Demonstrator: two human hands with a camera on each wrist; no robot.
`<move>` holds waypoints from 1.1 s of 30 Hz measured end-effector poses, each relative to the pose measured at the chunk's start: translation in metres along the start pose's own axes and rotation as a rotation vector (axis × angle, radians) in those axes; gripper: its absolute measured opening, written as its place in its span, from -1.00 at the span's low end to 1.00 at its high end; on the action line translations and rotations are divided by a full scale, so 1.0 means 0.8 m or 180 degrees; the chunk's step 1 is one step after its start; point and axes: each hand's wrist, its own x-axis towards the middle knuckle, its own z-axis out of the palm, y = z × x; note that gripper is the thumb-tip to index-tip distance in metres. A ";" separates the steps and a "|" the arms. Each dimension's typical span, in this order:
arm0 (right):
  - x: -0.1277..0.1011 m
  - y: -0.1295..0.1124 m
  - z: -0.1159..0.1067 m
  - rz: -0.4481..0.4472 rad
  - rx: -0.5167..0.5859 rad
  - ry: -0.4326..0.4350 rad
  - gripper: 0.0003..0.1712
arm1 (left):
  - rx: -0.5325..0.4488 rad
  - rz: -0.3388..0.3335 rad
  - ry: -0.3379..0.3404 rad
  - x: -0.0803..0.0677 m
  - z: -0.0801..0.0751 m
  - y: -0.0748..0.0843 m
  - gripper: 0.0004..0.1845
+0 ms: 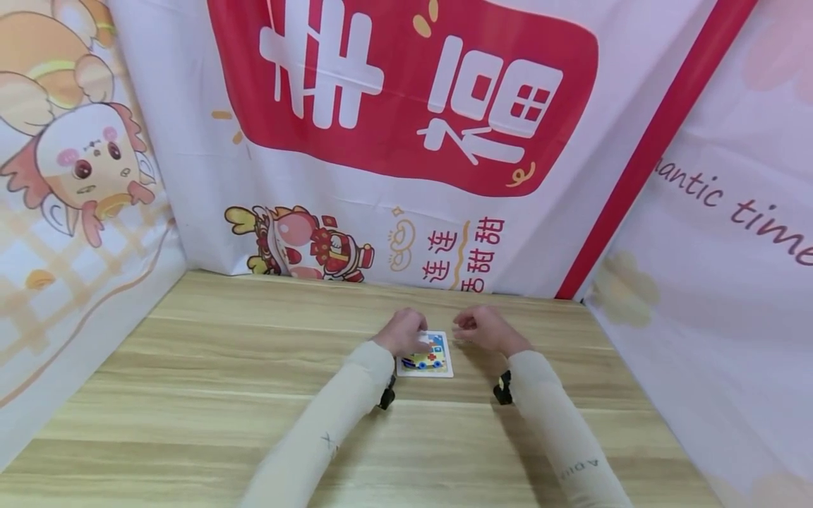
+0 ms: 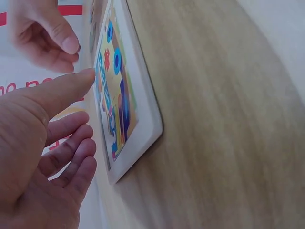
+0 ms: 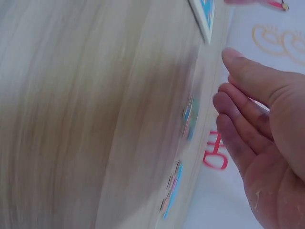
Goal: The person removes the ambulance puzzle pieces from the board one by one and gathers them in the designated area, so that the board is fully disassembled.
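A small white-framed jigsaw puzzle (image 1: 441, 367) with a colourful vehicle picture lies flat on the table. My left hand (image 1: 401, 333) is over its left part, hiding some of the picture. In the left wrist view, the thumb reaches along the puzzle (image 2: 138, 138) while the other fingers bend loosely around nothing; whether the thumb touches it I cannot tell. To the right of the puzzle, my right hand (image 1: 490, 330) hovers above the table, its fingers loosely bent and holding nothing. Two loose puzzle pieces (image 3: 190, 118) lie near it in the right wrist view.
The wooden table (image 1: 254, 395) meets a printed cloth backdrop (image 1: 508, 240) behind the hands. Similar cloths hang along the left (image 1: 82, 282) and right (image 1: 711, 296) sides. A dark wrist device (image 1: 504, 388) sits under the right wrist.
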 end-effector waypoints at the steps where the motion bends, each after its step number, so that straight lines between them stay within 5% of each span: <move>1: 0.002 -0.004 0.002 -0.0027 -0.0017 -0.0050 -0.62 | 0.0001 0.0008 0.0006 0.000 0.001 0.000 -0.53; 11: 0.011 -0.042 0.008 -0.0277 -0.0100 -0.0482 -0.73 | 0.0147 0.0136 0.0089 0.004 0.008 -0.002 -0.55; 28: 0.017 -0.048 0.010 0.0066 -0.0242 -0.0658 -0.80 | 0.0251 0.0176 0.0091 0.004 0.017 -0.005 -0.49; 33: 0.020 -0.050 0.008 -0.0069 -0.0303 -0.0678 -0.82 | 0.0269 0.0221 0.0195 0.006 0.018 -0.007 -0.49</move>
